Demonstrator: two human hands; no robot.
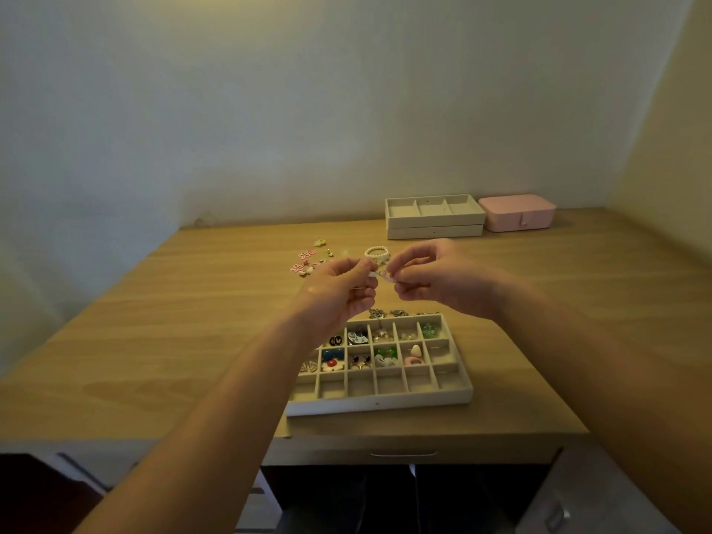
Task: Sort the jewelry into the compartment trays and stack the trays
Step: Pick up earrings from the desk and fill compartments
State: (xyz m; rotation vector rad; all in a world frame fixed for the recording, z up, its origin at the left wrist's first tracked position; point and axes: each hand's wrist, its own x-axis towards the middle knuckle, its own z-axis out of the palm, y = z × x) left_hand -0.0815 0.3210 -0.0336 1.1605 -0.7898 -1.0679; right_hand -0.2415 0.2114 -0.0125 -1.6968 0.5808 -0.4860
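Both hands are raised above the desk (192, 321), close together, and share one small pale piece (379, 275) with a little ring on it. The left hand (339, 291) pinches its left end between thumb and forefinger, the other fingers curled. The right hand (435, 279) pinches the right end the same way. What kind of jewelry the piece is cannot be told; it is too small and blurred. It hangs in the air above the far edge of the tray (377, 402).

The tray lies near the desk's front edge, under the forearms, its left back corner hidden by the left arm. Its back and middle rows hold sorted items: black discs, green beads, a blue and a red-and-white flower, a pink heart.

Chains (400, 313) lie just behind the tray. Farther back, a pearl bracelet (377, 254) rests beside the fingertips in view, and pink flowers (304, 260) lie scattered to its left. A stack (435, 225) of two trays sits by the wall, with a pink box (516, 212) just to its right.
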